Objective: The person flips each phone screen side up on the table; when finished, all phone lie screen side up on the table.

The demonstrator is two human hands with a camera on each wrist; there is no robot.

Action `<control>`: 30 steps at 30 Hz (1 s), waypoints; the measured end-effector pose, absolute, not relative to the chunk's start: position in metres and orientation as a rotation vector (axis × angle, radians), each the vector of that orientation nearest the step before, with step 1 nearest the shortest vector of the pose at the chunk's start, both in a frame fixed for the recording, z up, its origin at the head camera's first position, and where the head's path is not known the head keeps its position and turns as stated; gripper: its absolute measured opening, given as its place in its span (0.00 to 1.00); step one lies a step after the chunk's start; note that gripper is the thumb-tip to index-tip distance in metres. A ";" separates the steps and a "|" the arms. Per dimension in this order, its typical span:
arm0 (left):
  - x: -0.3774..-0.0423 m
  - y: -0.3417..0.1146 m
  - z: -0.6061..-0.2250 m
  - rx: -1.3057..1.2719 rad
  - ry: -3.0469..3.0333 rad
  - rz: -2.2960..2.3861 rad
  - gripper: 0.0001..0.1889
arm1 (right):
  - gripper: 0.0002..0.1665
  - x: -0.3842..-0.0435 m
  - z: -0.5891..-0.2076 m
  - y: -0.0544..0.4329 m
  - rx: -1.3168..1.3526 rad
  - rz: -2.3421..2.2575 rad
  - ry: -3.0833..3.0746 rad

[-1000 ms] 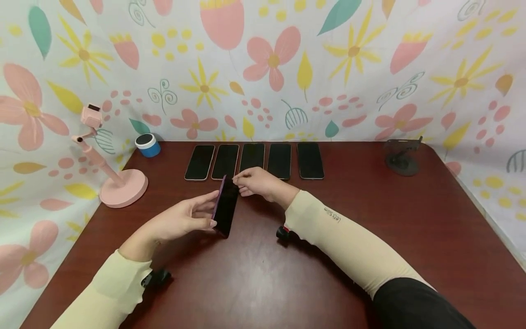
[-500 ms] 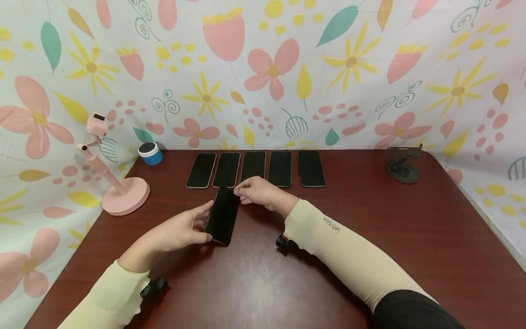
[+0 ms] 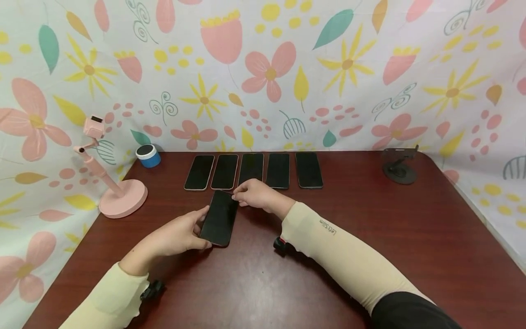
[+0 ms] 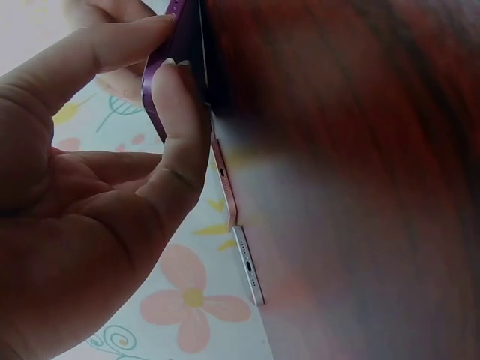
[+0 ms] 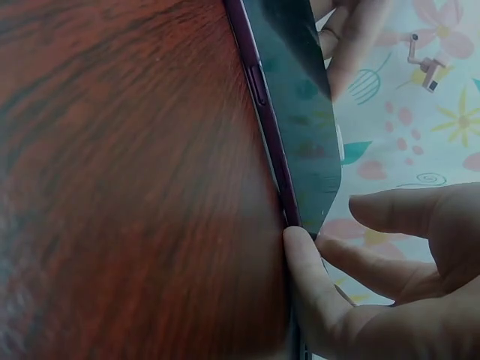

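Note:
A smartphone (image 3: 220,218) with a black screen and a purple edge is held at a slight tilt over the brown table, screen up. My left hand (image 3: 174,235) grips its left side, thumb near the lower corner and fingers along the long edge. In the left wrist view, that hand's thumb and finger (image 4: 112,142) press the purple side. My right hand (image 3: 256,196) pinches the phone's top right corner between thumb and fingertip. Seen from the right wrist, the fingertips (image 5: 300,244) sit right at that corner, below a side button (image 5: 257,84).
Several dark-screened phones lie in a row at the back of the table (image 3: 370,237), including the rightmost phone (image 3: 309,170). A pink stand (image 3: 123,198) and a blue jar (image 3: 149,156) are at the left. A black folding stand (image 3: 399,168) stands back right.
The phone has turned from nearly on edge to lying flatter, so its screen faces up more. Both hands keep hold of it. The head view has tilted slightly.

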State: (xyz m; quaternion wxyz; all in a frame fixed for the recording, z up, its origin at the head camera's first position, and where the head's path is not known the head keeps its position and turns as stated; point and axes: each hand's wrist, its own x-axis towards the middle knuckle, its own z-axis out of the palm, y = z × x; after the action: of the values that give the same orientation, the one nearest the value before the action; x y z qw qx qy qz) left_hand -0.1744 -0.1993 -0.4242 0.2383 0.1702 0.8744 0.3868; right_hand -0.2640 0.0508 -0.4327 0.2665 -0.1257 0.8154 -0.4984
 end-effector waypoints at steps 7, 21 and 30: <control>-0.173 -0.195 -0.425 0.407 2.504 0.951 0.55 | 0.24 -0.265 -0.436 0.051 -0.353 -1.273 2.280; -0.169 -0.190 -0.421 0.407 2.624 0.779 0.53 | 0.21 -0.263 -0.441 0.047 -0.412 -1.144 2.450; -0.169 -0.189 -0.417 0.391 2.697 0.580 0.51 | 0.19 -0.261 -0.439 0.043 -0.427 -1.123 2.495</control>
State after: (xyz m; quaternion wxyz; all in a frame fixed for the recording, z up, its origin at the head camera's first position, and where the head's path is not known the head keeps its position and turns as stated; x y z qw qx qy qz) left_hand -0.1693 -0.1889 -0.4174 0.1765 0.1382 0.9528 0.2048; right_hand -0.2612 0.0431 -0.4390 0.1851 -0.1514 0.8854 -0.3986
